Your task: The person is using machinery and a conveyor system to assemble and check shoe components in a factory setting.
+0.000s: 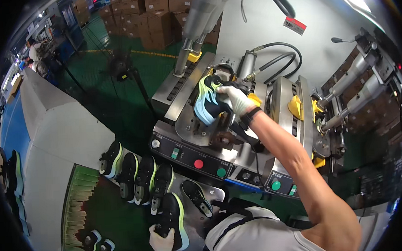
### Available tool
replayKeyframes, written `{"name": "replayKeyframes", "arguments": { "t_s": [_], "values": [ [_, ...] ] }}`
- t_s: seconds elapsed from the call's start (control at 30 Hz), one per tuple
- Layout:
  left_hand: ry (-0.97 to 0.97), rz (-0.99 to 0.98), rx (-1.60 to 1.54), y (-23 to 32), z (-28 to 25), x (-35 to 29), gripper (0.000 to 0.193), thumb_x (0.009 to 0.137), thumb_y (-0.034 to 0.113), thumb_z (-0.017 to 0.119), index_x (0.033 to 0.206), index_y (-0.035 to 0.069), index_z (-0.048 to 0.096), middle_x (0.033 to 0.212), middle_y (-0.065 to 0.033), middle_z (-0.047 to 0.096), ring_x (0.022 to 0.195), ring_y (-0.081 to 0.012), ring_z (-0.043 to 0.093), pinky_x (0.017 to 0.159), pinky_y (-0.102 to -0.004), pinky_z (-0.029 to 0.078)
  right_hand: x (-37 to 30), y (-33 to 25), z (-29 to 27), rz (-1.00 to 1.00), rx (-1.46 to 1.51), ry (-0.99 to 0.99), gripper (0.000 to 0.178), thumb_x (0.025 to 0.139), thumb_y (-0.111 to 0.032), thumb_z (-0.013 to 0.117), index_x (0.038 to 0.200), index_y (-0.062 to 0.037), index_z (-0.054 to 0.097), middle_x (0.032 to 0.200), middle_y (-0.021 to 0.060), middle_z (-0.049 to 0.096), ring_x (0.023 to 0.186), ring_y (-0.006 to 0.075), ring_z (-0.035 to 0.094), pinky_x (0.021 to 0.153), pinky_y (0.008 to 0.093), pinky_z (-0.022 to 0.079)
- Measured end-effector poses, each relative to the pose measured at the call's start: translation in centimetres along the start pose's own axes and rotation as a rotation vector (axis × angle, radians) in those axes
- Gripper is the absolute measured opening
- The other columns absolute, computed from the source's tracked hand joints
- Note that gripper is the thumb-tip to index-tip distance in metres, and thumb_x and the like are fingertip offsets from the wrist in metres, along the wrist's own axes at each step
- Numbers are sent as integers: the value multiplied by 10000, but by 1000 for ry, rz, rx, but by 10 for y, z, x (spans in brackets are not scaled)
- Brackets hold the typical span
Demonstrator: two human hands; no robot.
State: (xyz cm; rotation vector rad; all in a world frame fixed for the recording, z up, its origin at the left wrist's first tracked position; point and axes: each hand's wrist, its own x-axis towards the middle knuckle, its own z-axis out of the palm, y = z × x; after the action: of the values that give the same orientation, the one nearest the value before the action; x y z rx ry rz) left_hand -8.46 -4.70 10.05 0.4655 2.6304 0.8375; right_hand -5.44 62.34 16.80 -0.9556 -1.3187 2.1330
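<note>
My right hand (236,100), in a white glove with a dark band at the wrist, grips a black sneaker (204,103) with a blue-to-green sole. That sneaker is tilted over the metal plate (190,129) of the press machine, its sole facing left. Low in the view, my gloved left hand (162,242) is closed round the end of another black sneaker (173,213) with a yellow-green sole edge. Beyond it several black sneakers (144,179) stand in a row by the metal table (218,195). A lone black shoe (196,196) with a metal piece inside lies on that table.
A control panel (189,157) with red and green buttons fronts the machine. A metal press column (196,36) rises at its left, and more press arms (358,85) stand at right. Sneakers sit inside a bristle-edged opening (78,198) at lower left. Cardboard boxes (154,26) are stacked behind.
</note>
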Motion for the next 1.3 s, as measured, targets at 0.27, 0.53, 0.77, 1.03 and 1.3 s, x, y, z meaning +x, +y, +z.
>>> {"name": "replayKeyframes", "arguments": {
  "t_s": [0.27, 0.53, 0.77, 1.03, 1.3],
  "values": [
    [-24, 172, 178, -73, 90, -24, 730, 685, 309, 932, 1299, 55, 630, 1101, -222, 654, 1046, -476, 650, 896, -562, 542, 174, 30, 17, 209, -648, 669, 161, 853, -156, 819, 949, -29, 795, 942, 170, 783, 894, 306, 777, 766, 419, 590],
    [-26, 122, 113, -81, 116, -19, 782, 675, 241, 912, 1346, 16, 578, 1166, -259, 586, 1126, -506, 573, 962, -602, 478, 152, 48, 75, 20, -1123, 1126, 538, 863, -251, 740, 1247, 120, 676, 1342, 305, 676, 1264, 381, 705, 1059, 393, 576],
    [-13, 156, 83, -75, 106, -20, 744, 696, 249, 910, 1325, 26, 580, 1184, -244, 583, 1152, -488, 565, 997, -590, 463, 79, -25, 84, -296, -1543, 293, 711, 864, -439, 815, 1365, 42, 663, 1402, 288, 668, 1370, 436, 592, 1153, 505, 479],
    [-21, 137, 64, -76, 115, -12, 754, 688, 284, 910, 1324, 38, 587, 1192, -235, 570, 1138, -478, 568, 966, -592, 475, 59, -8, 75, -422, -2390, -937, 675, 810, -488, 851, 1296, -47, 693, 1288, 149, 692, 1306, 347, 616, 1129, 495, 444],
    [-26, 119, 76, -75, 109, -18, 770, 652, 231, 885, 1323, 15, 576, 1174, -243, 561, 1125, -481, 567, 961, -594, 480, 60, 30, 76, -522, -2478, -598, 588, 826, -505, 851, 1229, -91, 741, 1236, 108, 690, 1218, 327, 633, 1116, 616, 396]
  ]
}}
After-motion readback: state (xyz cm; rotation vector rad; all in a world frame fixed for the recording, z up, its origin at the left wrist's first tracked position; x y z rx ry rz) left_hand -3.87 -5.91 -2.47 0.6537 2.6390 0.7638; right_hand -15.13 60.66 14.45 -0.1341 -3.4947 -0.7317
